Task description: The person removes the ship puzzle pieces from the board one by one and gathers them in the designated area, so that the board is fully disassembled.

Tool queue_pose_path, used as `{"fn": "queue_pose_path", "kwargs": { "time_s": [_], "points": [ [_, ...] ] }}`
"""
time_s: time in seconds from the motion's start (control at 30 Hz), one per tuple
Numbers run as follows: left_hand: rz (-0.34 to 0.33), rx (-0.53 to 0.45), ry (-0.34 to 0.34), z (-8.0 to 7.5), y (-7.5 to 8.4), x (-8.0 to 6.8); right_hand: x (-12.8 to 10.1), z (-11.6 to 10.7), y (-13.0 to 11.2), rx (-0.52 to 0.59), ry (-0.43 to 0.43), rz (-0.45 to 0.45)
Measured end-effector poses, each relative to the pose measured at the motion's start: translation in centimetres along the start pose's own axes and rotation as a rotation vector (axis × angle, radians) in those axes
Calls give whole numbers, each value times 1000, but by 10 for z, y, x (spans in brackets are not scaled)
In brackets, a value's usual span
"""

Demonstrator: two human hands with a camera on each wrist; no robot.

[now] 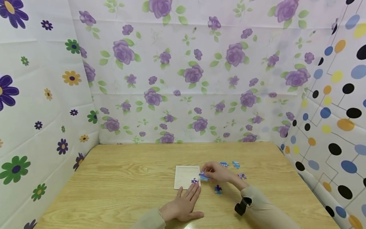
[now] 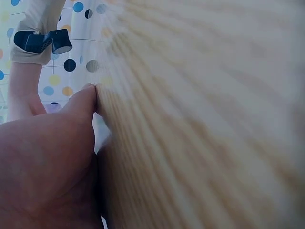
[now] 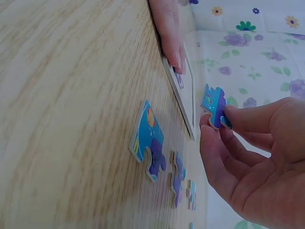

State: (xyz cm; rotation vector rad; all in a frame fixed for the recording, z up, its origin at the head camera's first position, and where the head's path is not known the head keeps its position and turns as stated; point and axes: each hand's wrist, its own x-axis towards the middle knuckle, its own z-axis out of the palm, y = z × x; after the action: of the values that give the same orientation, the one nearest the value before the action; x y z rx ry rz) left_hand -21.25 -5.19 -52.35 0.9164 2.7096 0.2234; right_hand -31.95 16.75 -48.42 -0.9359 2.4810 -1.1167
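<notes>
A shallow square puzzle tray (image 1: 176,178) lies on the table, with one purple-and-white puzzle piece (image 1: 194,180) in its lower right corner. Fingers straight, my left hand (image 1: 185,203) lies with its fingertips at the tray's near edge, by that piece. My right hand (image 1: 218,171) pinches a blue-and-purple puzzle piece (image 3: 213,105) between thumb and fingertips, raised beside the tray's right side. In the left wrist view the left hand (image 2: 47,162) shows only its thumb side, close to the wood; its fingertips are hidden there.
Several loose pieces lie right of the tray: a blue one with a purple knob (image 1: 218,190), a pinkish-purple one (image 1: 242,176) and two blue ones at the back, one of them (image 1: 236,164) farther right. Patterned cloth walls (image 1: 183,79) border the wooden table (image 1: 120,178).
</notes>
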Motion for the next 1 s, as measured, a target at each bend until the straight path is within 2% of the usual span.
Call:
{"fn": "queue_pose_path", "kwargs": {
  "time_s": [0.4, 0.73, 1.0],
  "points": [
    [-18, 5, -42, -12, 6, -4, -14, -11, 11, -7, -11, -17],
    [-18, -16, -8, 6, -6, 7, -29, -18, 22, -26, 19, 12],
    [-27, -19, -20, 6, -5, 8, -39, -22, 30, 18, 22, 19]
  ]
}}
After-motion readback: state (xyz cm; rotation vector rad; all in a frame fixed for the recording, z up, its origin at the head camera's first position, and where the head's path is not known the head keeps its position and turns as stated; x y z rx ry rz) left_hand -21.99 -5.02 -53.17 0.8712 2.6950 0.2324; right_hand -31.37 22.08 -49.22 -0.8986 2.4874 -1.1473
